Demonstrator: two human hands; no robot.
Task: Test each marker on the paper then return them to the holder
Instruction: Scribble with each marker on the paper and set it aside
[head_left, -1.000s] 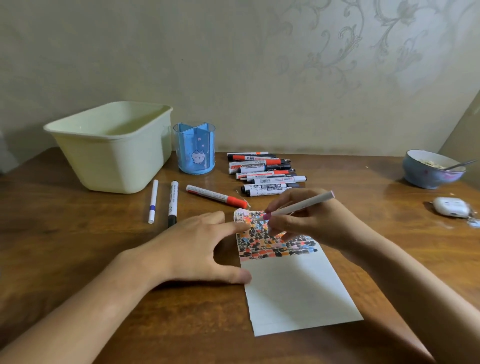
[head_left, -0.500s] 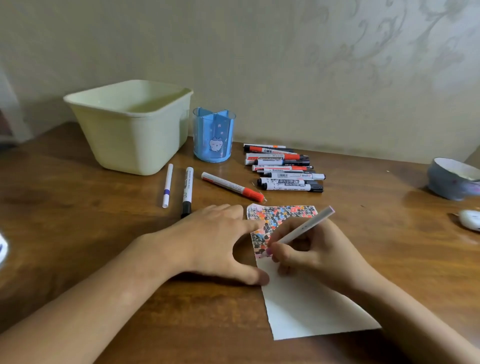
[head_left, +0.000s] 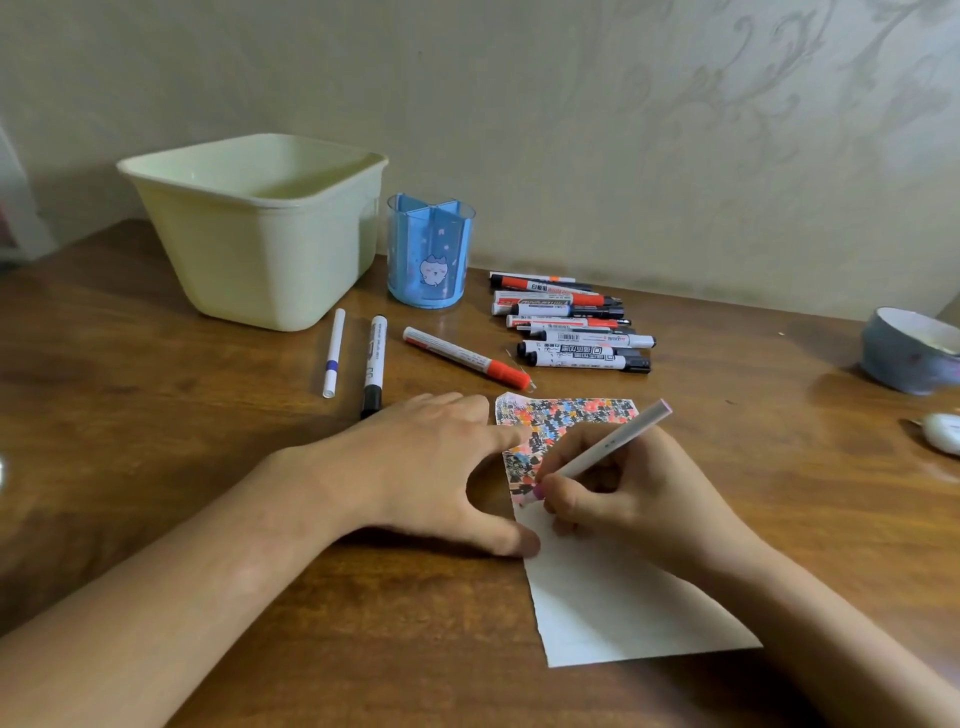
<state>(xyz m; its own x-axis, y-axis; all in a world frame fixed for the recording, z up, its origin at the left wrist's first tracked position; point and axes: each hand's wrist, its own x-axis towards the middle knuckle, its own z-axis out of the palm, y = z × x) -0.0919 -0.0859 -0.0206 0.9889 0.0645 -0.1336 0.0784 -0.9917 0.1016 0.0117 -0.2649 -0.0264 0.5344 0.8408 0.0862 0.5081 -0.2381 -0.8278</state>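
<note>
Testing a pink marker (head_left: 608, 451) on the paper (head_left: 613, 597)

Right hand (head_left: 623, 499) curled round the barrel, tip poking out just past the fingertips onto the scribbled patch. Left hand (head_left: 431, 467) flat and spread, forefinger and thumb pinning the paper's left edge. Beyond the fingers: loose markers (head_left: 571, 325), three more singles, and the blue holder (head_left: 430, 252) near the wall.
</note>
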